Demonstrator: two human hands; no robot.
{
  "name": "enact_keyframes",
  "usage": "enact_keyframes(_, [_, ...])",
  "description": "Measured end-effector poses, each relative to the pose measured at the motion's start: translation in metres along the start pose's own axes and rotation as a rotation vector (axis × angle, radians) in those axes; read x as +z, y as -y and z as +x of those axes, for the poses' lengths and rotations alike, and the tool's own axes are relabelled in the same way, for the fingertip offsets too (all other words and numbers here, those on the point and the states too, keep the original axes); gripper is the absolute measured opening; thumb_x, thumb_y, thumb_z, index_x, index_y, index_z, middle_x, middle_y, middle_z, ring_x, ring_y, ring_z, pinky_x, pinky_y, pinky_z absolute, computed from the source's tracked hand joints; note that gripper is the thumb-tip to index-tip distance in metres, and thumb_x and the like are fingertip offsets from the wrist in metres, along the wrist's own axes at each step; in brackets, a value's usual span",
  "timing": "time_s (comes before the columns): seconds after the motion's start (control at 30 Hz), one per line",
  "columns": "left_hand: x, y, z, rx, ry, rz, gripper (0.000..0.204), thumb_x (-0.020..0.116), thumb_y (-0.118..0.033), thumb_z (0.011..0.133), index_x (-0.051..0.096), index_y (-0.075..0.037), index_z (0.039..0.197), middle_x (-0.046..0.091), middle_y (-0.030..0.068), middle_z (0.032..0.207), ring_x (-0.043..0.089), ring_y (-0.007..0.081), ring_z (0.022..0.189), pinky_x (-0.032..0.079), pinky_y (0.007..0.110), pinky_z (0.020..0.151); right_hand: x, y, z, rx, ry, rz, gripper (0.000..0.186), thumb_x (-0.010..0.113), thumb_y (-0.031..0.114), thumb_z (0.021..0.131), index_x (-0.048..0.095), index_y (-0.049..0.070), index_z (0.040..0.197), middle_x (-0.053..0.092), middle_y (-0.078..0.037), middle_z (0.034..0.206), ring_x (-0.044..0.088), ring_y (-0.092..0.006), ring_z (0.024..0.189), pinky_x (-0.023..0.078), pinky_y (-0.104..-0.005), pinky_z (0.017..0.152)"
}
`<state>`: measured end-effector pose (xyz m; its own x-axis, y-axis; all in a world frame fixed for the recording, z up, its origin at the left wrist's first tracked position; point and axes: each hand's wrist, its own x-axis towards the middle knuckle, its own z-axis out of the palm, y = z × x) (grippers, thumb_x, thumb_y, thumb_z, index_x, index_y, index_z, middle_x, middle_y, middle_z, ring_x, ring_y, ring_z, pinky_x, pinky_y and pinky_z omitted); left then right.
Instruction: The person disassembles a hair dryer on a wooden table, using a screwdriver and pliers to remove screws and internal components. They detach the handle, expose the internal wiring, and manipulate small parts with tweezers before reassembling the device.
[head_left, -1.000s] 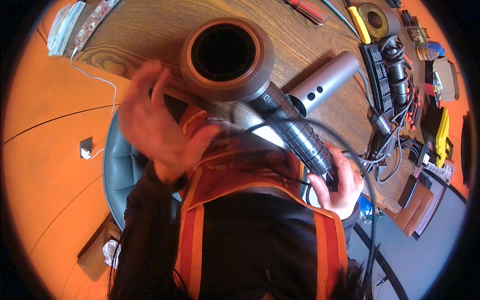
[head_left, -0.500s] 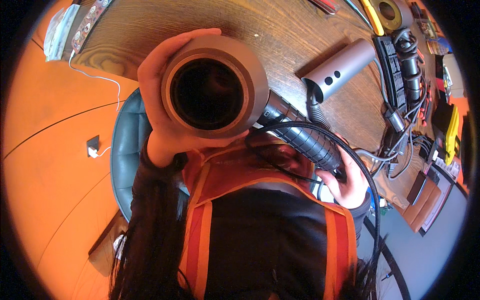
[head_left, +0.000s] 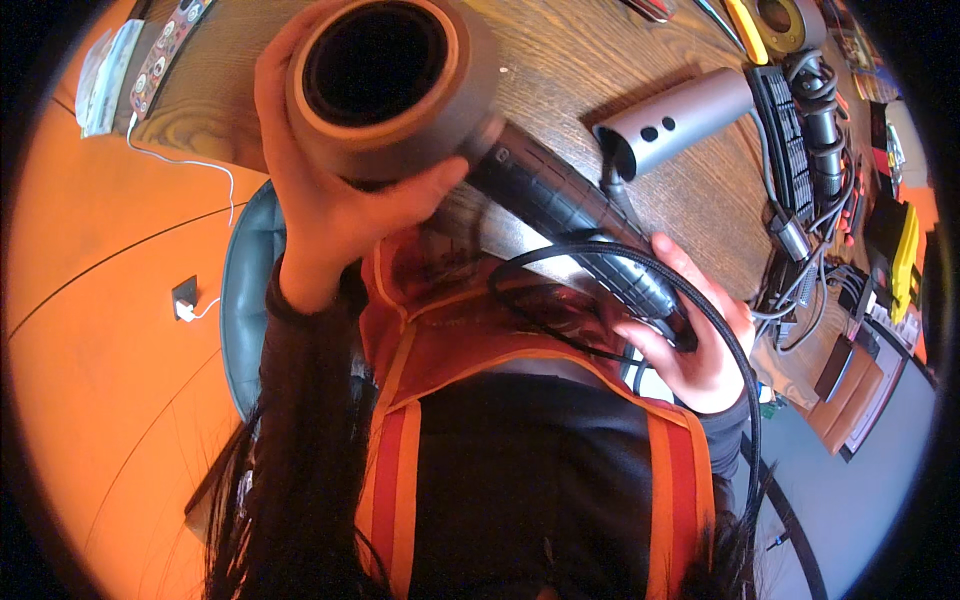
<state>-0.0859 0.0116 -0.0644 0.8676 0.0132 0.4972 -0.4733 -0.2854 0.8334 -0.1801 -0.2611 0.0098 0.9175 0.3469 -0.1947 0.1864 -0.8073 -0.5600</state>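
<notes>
A grey hair dryer [head_left: 468, 75] hangs tilted over the table's near edge, its round head at the upper left with a dark circular opening toward me. My left hand [head_left: 330, 215] wraps around the head, thumb along its underside. From the head a black ribbed inner handle [head_left: 565, 205] slants down to the right. My right hand [head_left: 712, 350] is closed around the lower end of that handle. A black braided cord [head_left: 748, 410] loops across the handle and past my right wrist. Beyond, a loose grey tubular sleeve [head_left: 690, 115] with two round holes lies on the wooden table [head_left: 545, 60].
Right of the sleeve are a black keyboard [head_left: 783, 150], bundled cables [head_left: 825, 150], a yellow-handled tool [head_left: 742, 30] and a grey ring-headed part [head_left: 790, 25]. A brown folder [head_left: 845, 405] sits farther right. At left stand a green chair [head_left: 245, 310] and a patterned strip [head_left: 165, 60].
The dryer head has moved up and left with my left hand, tilting away. My right hand has shifted slightly, still on the handle's end, and more of the handle shows.
</notes>
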Motion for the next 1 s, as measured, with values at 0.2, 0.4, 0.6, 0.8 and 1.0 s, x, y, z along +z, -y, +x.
enact_keyframes(0.2, [0.015, 0.000, 0.020, 0.135, -0.168, -0.013, 0.068, 0.073, -0.027, 0.069, 0.041, 0.003, 0.120, 0.054, 0.0144, 0.111, 0.053, 0.0239, 0.102, 0.039, 0.035, 0.092, 0.013, 0.015, 0.015, -0.129, -0.141, 0.017, 0.055, 0.071, 0.012, 0.071, 0.048, -0.003, 0.119, 0.057, -0.020, 0.109, 0.060, -0.0297, 0.097, 0.046, -0.0322, 0.083])
enact_keyframes(0.4, [0.025, -0.022, 0.056, -0.018, 0.107, -0.132, 0.049, 0.078, -0.013, 0.061, 0.050, -0.001, 0.100, 0.058, 0.0066, 0.090, 0.055, 0.0120, 0.081, 0.045, 0.025, 0.074, 0.017, 0.003, 0.020, -0.107, -0.193, 0.284, 0.056, 0.068, 0.016, 0.075, 0.043, 0.003, 0.124, 0.057, -0.019, 0.110, 0.063, -0.0273, 0.090, 0.049, -0.0297, 0.075])
enact_keyframes(0.6, [0.028, -0.031, 0.074, -0.014, 0.234, -0.055, 0.046, 0.078, -0.020, 0.062, 0.051, 0.000, 0.095, 0.058, 0.0052, 0.084, 0.055, 0.0105, 0.077, 0.045, 0.024, 0.069, 0.023, 0.000, 0.019, -0.073, -0.209, 0.370, 0.055, 0.067, 0.012, 0.075, 0.044, 0.003, 0.124, 0.058, -0.018, 0.110, 0.062, -0.0248, 0.094, 0.049, -0.0286, 0.077])
enact_keyframes(0.8, [0.019, -0.034, 0.079, -0.010, 0.313, 0.084, 0.049, 0.078, -0.026, 0.062, 0.051, 0.000, 0.093, 0.060, 0.0080, 0.082, 0.057, 0.0122, 0.076, 0.047, 0.025, 0.068, 0.010, -0.006, 0.021, 0.015, -0.135, 0.430, 0.052, 0.065, 0.009, 0.077, 0.044, 0.007, 0.124, 0.058, -0.012, 0.109, 0.059, -0.0169, 0.096, 0.045, -0.0279, 0.080])
enact_keyframes(1.0, [0.023, -0.016, 0.073, 0.145, 0.148, 0.027, 0.064, 0.078, -0.027, 0.062, 0.045, -0.002, 0.110, 0.060, 0.0089, 0.094, 0.057, 0.0154, 0.086, 0.046, 0.026, 0.077, 0.007, -0.006, 0.029, -0.052, -0.212, 0.421, 0.052, 0.067, 0.010, 0.076, 0.046, 0.009, 0.123, 0.061, -0.010, 0.105, 0.063, -0.0135, 0.081, 0.048, -0.0264, 0.073])
